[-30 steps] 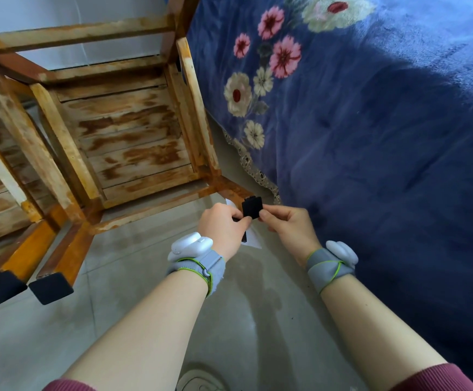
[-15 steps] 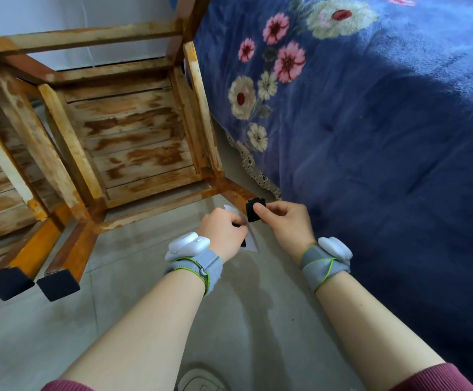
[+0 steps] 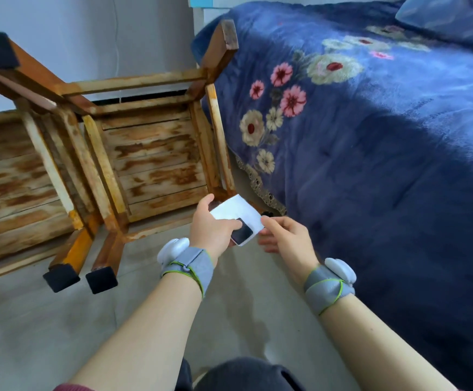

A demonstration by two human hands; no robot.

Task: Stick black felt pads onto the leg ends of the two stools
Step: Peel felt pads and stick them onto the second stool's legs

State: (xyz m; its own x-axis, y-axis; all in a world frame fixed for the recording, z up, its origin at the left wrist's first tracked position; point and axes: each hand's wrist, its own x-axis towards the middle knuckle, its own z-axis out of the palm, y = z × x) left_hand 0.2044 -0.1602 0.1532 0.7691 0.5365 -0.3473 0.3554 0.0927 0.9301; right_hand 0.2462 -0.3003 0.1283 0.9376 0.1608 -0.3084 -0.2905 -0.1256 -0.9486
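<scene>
Felt pad (image 3: 242,235), thin, light and floppy, sits on the white backing sheet (image 3: 235,213) pinched in the left hand (image 3: 212,225), while the right hand (image 3: 284,235), seemingly empty-fingered, should peel it by a corner.

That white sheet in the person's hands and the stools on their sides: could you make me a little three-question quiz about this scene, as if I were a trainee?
1. True or false: the left hand holds the white backing sheet.
2. What remains on the sheet? A) one black felt pad B) five pads C) nothing
3. Fill in: the upper leg end by the blue bedspread is ____ (padded or bare)?

Key: 1 true; 2 A; 3 bare, as the upper leg end shows raw wood, while the two low leg ends already carry pads.
</scene>
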